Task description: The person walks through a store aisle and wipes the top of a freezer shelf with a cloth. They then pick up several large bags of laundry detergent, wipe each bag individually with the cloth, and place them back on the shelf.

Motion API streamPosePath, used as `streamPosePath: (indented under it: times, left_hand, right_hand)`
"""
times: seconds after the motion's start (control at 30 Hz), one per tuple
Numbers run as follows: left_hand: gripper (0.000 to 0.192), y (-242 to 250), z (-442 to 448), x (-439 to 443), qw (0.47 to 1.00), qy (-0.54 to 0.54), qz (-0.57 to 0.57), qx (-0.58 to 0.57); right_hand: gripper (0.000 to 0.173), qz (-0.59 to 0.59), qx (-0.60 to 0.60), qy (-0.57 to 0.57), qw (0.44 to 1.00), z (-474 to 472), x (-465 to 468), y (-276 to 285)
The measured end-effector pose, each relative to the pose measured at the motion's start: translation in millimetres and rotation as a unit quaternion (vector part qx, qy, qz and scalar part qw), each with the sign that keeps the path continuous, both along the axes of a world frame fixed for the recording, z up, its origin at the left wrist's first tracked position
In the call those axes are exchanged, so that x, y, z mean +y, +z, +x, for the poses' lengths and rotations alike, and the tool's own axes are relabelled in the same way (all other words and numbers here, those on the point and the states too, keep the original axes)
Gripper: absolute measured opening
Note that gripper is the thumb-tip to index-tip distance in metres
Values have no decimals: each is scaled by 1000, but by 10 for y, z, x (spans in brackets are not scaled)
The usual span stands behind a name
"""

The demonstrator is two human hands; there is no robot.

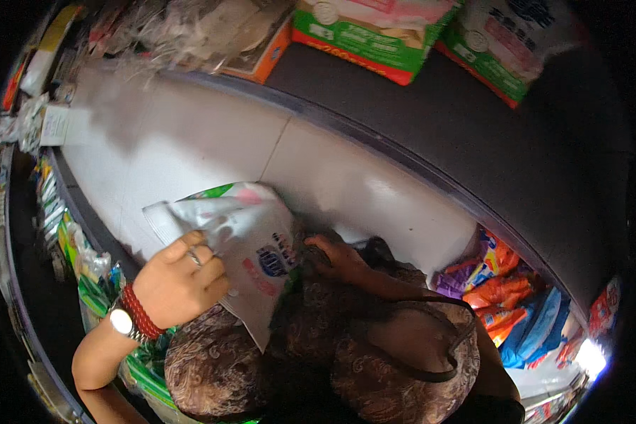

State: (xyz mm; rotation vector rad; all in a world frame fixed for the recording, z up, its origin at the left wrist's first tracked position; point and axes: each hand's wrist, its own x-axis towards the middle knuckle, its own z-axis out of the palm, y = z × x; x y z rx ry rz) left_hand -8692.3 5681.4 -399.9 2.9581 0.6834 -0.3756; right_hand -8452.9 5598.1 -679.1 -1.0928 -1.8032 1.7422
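My left hand (183,283) grips the near left edge of a glossy white plastic pouch (254,244) with green and pink patches and dark printed writing. The pouch lies tilted over my lap, its sealed strip at the upper left and one corner towards my knees. On the left wrist are a red braided bracelet (135,310) and a metal watch (122,321). In shadow beside the pouch's right edge is my right hand (342,259), fingers bent. Whether it grips the pouch is too dark to tell. Patterned brown fabric (217,365) covers my legs.
A dark shelf (456,132) curves across the top and right, bearing green-and-white packs (371,37) and an orange-edged box (265,53). Orange, blue and purple packets (501,291) lie at the right. Shelves of packets (85,249) line the left. Pale floor tiles (339,169) lie between.
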Motion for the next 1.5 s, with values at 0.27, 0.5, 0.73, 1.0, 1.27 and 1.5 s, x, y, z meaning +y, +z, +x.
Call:
streamPosePath:
  times: [0.27,0.5,0.73,1.0,1.27,1.5]
  left_hand:
    - [10,220,-165,-102,943,322,34,-74]
    - [31,125,-21,93,672,659,-260,-216]
    - [27,-414,-165,-75,655,641,-187,-353]
    - [26,-437,-323,-307,625,676,-193,-340]
    - [39,-491,-403,-337,671,639,-148,-346]
    - [30,-603,-284,-315,544,679,-158,-467]
  right_hand:
    - [39,-58,54,-210,974,329,203,390]
    - [38,-7,213,-303,929,126,824,766]
    - [49,297,246,-187,904,-840,1301,1645]
    - [44,112,-139,-54,983,-473,1577,-88]
    - [57,307,256,-31,916,-1319,1458,1491]
    - [37,141,25,-115,983,-905,1290,308]
